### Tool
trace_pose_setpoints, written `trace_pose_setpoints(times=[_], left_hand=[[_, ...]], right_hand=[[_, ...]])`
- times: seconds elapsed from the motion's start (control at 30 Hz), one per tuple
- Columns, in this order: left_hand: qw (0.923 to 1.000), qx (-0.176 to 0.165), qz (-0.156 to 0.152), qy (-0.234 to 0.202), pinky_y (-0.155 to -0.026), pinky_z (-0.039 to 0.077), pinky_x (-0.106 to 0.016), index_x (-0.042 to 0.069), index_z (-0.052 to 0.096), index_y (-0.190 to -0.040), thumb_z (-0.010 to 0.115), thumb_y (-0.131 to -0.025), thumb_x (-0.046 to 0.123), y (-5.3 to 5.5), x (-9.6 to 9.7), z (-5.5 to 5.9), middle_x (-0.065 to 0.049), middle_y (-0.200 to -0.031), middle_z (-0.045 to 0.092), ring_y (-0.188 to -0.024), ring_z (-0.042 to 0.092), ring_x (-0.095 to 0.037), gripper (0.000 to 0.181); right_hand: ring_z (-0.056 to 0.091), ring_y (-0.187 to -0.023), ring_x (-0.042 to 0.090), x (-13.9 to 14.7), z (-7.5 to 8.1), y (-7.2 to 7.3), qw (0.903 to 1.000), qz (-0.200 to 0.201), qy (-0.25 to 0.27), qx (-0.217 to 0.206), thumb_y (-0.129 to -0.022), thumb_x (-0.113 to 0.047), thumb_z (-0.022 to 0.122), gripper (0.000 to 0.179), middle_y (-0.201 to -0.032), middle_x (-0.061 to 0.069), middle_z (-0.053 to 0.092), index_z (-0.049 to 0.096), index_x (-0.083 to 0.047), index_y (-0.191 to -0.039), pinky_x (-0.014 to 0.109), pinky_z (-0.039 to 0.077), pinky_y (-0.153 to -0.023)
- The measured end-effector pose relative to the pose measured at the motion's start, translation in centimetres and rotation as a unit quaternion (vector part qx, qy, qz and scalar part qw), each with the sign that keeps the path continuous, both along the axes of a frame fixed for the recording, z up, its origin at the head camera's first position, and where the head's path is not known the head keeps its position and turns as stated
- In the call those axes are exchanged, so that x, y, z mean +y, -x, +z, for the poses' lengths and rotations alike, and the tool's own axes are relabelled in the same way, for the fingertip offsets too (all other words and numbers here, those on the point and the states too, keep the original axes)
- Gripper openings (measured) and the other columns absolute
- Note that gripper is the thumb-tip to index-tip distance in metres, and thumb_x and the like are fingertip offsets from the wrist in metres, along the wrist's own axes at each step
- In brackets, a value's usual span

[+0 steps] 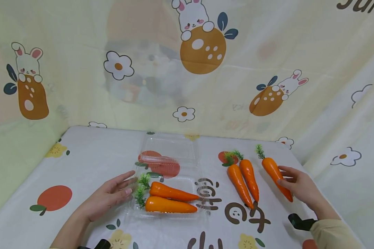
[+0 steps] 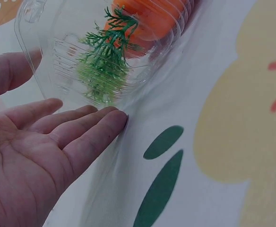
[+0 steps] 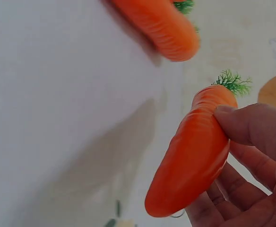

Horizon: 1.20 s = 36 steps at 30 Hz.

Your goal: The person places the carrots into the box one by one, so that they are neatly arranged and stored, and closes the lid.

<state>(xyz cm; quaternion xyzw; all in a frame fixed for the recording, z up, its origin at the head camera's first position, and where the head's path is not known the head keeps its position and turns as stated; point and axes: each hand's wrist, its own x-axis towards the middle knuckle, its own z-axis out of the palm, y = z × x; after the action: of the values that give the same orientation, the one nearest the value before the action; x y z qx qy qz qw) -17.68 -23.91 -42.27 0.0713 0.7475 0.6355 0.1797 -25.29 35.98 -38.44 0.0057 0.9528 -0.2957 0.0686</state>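
My right hand [image 1: 302,188] pinches an orange toy carrot [image 1: 272,169] with a green leafy top between thumb and fingers. In the right wrist view the carrot [image 3: 190,151] appears lifted, casting a shadow on the cloth. My left hand [image 1: 107,195] is at the left side of a clear plastic clamshell box [image 1: 168,215], fingers extended, palm up in the left wrist view. Whether the fingertips touch the box, I cannot tell. Two carrots [image 1: 171,204] lie side by side in the box, tops toward my left hand. The clear lid [image 1: 171,147] is folded back behind it.
Two more carrots [image 1: 239,183] lie together on the table between the box and my right hand. A white printed cloth [image 1: 90,152] covers the table. Behind and to the sides hang printed curtains [image 1: 149,31].
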Motion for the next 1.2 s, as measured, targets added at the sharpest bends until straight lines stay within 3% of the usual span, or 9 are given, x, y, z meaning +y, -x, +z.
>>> trace_pose_setpoints(times=[0.3, 0.73, 0.97, 1.2], left_hand=[[1.0000, -0.002, 0.009, 0.001, -0.108, 0.052, -0.044, 0.007, 0.024, -0.163, 0.061, -0.103, 0.027, 0.0, 0.1, 0.0, -0.025, -0.164, 0.032, -0.147, 0.041, -0.044, 0.074], [1.0000, 0.002, 0.003, 0.002, -0.108, 0.053, -0.044, 0.006, 0.023, -0.163, 0.061, -0.103, 0.027, 0.1, 0.0, 0.0, -0.026, -0.164, 0.031, -0.147, 0.041, -0.045, 0.075], [1.0000, -0.001, 0.001, -0.002, -0.108, 0.053, -0.043, 0.006, 0.022, -0.163, 0.061, -0.103, 0.028, 0.1, -0.1, 0.0, -0.025, -0.165, 0.030, -0.148, 0.039, -0.044, 0.075], [1.0000, 0.003, -0.003, -0.001, -0.108, 0.052, -0.042, 0.006, 0.023, -0.163, 0.060, -0.103, 0.027, 0.2, -0.2, -0.1, -0.025, -0.165, 0.029, -0.148, 0.039, -0.044, 0.074]], right_hand=[[0.060, -0.119, 0.051, -2.0, 2.9, -0.5, 0.9981, 0.042, -0.001, 0.046, -0.102, -0.026, 0.064, 0.063, -0.140, 0.036, 0.054, 0.041, 0.004, -0.152, 0.020, 0.058, -0.074], [0.065, -0.117, 0.038, -8.3, 6.5, -0.2, 0.9876, 0.130, 0.019, 0.086, -0.100, -0.023, 0.068, 0.055, -0.137, 0.023, 0.063, 0.050, -0.003, -0.149, 0.015, 0.056, -0.080], [0.067, -0.113, 0.033, -13.1, 7.7, 0.6, 0.9787, 0.186, 0.057, 0.064, -0.098, -0.016, 0.069, 0.052, -0.134, 0.019, 0.066, 0.054, -0.004, -0.146, 0.028, 0.063, -0.084], [0.067, -0.114, 0.032, -17.6, 7.9, 0.9, 0.9646, 0.245, 0.057, 0.078, -0.095, -0.009, 0.070, 0.048, -0.132, 0.017, 0.067, 0.059, -0.004, -0.141, 0.041, 0.062, -0.094]])
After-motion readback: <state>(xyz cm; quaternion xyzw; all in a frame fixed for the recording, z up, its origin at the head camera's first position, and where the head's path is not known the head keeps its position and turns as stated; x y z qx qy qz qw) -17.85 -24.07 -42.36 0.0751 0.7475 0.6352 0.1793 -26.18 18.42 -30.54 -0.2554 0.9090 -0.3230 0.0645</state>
